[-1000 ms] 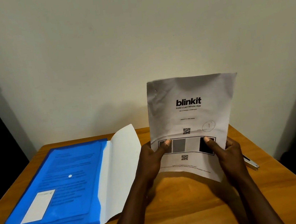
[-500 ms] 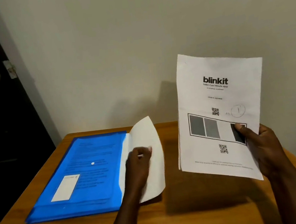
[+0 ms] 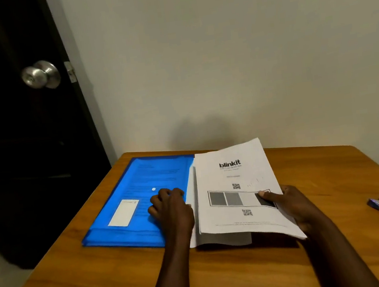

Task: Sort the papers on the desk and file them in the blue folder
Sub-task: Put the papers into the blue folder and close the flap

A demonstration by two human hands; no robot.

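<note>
— Hands? Left hand point(image 3: 170, 208) rests curled on the translucent blue plastic folder point(image 3: 140, 198), gripping nothing visible.
— Right hand point(image 3: 290, 204) pinches the white printed "blinkit" sheets point(image 3: 232, 185), low over the wooden desk point(image 3: 225, 276), beside the folder.

We read "blinkit" in bold black letters near the top of the white printed paper sheet point(image 3: 235, 185); the small lines and QR codes below it are illegible to us; the blue plastic folder's point(image 3: 138, 198) white label shows nothing readable.
</note>
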